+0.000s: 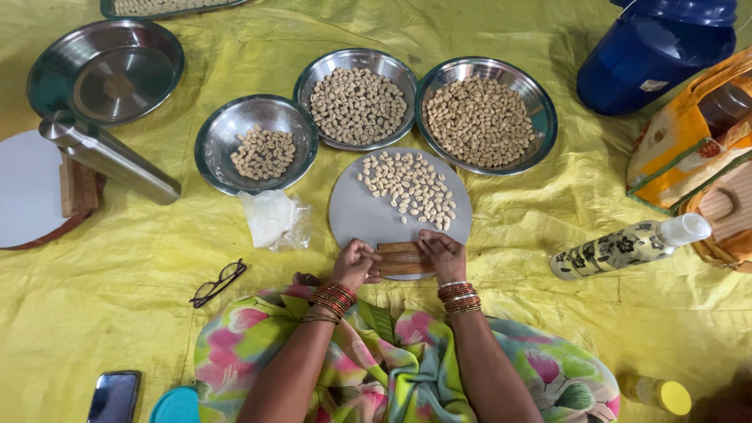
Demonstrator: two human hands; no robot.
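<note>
Ahead: shaped pieces [409,186] are covering the far half of the round board [352,211]; three steel bowls [356,106] are blocking beyond.
Left: I am seeing open yellow sheet [117,251] between plastic bag [270,219] and spectacles [218,283].
Right: sheet is lying open up to the bottle [627,247].

View from my head camera under bright, even, diffuse light. Shadows are soft and short, lying close beneath my hands and the steel bowls [256,143]. Mild glare marks the rim of the empty steel plate [106,70] and the steel cylinder [110,157]. Focus is sharp at centre; the corners bend slightly and the lower edge softens.
</note>
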